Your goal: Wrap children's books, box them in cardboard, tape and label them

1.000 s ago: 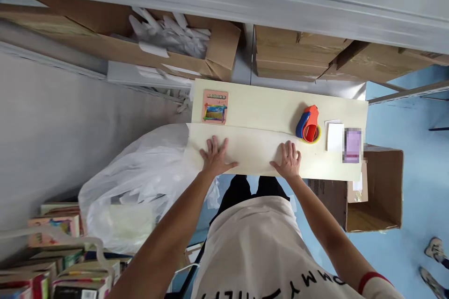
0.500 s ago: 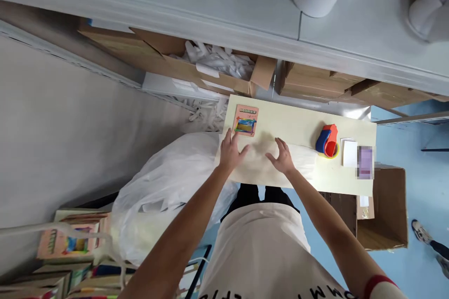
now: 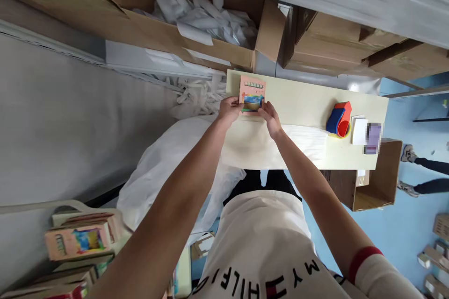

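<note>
Smooth paper book [image 3: 252, 89], translucent plastic sheeting [image 3: 161, 159], matt cardboard box [image 3: 154, 32]

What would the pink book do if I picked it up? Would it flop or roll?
The book probably wouldn't flop much: it looks flat between the left hand and right hand. It's likely light, being not much bigger than a hand. Its flat, square-cornered shape should slide, not roll.

Pink book [image 3: 252, 88], side edges partly behind fingers [image 3: 265, 113]
</note>
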Motion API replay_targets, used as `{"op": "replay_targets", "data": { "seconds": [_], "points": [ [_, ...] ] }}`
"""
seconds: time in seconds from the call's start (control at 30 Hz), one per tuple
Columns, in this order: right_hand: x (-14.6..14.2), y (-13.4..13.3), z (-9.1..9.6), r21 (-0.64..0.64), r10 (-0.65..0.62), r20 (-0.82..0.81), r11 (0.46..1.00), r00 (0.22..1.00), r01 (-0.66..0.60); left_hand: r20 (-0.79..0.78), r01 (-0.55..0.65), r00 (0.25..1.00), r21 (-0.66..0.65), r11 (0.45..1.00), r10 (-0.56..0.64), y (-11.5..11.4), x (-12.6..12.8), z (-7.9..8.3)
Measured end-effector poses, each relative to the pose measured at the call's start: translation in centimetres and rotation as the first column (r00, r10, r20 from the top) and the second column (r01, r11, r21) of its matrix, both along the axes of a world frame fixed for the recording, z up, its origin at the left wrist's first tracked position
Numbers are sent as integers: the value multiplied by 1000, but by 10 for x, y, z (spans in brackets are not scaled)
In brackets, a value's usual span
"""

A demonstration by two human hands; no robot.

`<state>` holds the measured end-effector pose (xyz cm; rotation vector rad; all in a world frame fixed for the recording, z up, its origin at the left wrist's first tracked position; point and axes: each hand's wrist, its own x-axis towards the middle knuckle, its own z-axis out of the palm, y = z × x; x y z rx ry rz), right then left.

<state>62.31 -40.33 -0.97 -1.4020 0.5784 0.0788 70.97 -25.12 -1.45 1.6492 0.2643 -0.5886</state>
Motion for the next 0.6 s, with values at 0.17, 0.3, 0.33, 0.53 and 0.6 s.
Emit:
{"op": "replay_targets", "data": {
  "seconds": [0.17, 0.3, 0.33, 0.53, 0.6],
  "points": [
    [-9, -17, 9, -59, -23, 74, 998, 997, 27, -90, 5, 996, -245, 969, -28, -6, -7, 22],
    [-31, -33, 21, -63, -79, 85, 994, 993, 84, -109, 55, 989, -325, 944, -95, -17, -28, 35],
    [-40, -37, 25, -71, -92, 72, 993, 993, 97, -82, 63, 992, -307, 949, -93, -22, -36, 37],
    [-128, -72, 48, -328, -186, -24, 930, 982, 168, 128, 103, 988, -137, 985, -85, -69, -122, 33],
    [-159, -87, 51, -390, -191, -58, 908, 980, 154, 126, 185, 977, -99, 978, -172, -87, -155, 29]
  ]
}}
